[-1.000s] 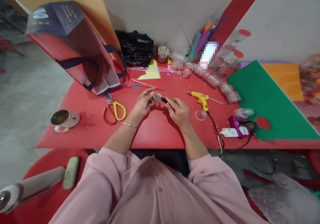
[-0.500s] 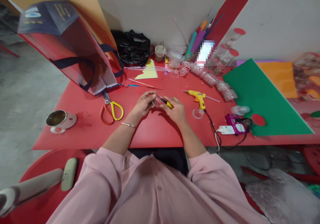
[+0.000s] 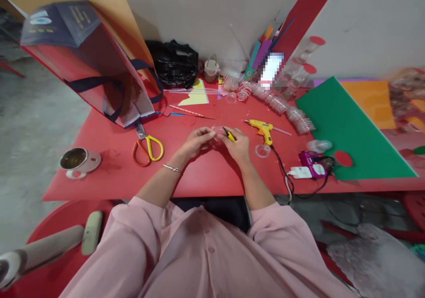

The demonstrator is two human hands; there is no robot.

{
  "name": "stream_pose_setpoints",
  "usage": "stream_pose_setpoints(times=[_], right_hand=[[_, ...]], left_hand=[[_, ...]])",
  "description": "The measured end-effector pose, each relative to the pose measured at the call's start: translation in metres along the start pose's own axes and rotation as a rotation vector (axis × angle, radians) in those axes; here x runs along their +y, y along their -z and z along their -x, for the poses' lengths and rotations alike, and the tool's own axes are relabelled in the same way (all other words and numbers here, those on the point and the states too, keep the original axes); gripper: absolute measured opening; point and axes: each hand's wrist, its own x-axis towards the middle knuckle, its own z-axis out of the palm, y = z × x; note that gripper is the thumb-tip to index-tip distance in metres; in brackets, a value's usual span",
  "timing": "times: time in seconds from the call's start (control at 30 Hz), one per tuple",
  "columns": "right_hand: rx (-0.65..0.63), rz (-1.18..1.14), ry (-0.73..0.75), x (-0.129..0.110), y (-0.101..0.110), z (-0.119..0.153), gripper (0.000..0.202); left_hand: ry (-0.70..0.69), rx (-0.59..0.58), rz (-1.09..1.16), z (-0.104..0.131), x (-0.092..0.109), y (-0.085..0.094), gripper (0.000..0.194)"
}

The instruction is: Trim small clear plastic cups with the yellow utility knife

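Observation:
Above the middle of the red table [image 3: 199, 178], both my hands meet at a small clear plastic piece [image 3: 218, 132], perhaps a cup or lid. My left hand [image 3: 195, 143] pinches its left side. Closed around a yellow and black utility knife [image 3: 230, 134], my right hand [image 3: 240, 148] also touches the plastic with its fingers. The knife's dark end points up and left; its blade cannot be made out. Right of my right hand lie a yellow glue gun [image 3: 264, 129] and a clear round lid [image 3: 262, 151].
Scissors [image 3: 148, 148], a mug [image 3: 79, 160] and a tall bag [image 3: 89, 67] stand or lie at left. Stacked clear cups [image 3: 279, 104] run along the back. A purple power adapter [image 3: 310, 163], cables and green sheet [image 3: 352, 134] occupy the right.
The knife has shifted slightly right and up and is now tilted away from the plastic. The plastic piece has turned and shows higher between my hands.

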Motion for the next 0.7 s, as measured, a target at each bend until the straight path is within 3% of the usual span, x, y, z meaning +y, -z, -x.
stream_pose_setpoints(times=[0.13, 0.33, 0.43, 0.7], right_hand=[[-0.017, -0.018, -0.007, -0.001, 0.004, -0.001, 0.049], [-0.040, 0.026, 0.085, -0.001, 0.007, -0.003, 0.045], [-0.002, 0.020, 0.108, 0.001, 0.006, -0.002, 0.042], [-0.017, 0.164, 0.212, 0.006, 0.002, 0.006, 0.045]], left_hand=[[-0.060, 0.000, -0.015, 0.000, -0.001, 0.001, 0.035], [-0.169, 0.162, 0.118, -0.010, 0.008, 0.011, 0.031], [-0.159, 0.231, 0.194, -0.012, 0.012, 0.015, 0.028], [-0.143, 0.275, 0.247, -0.010, 0.018, 0.014, 0.027]])
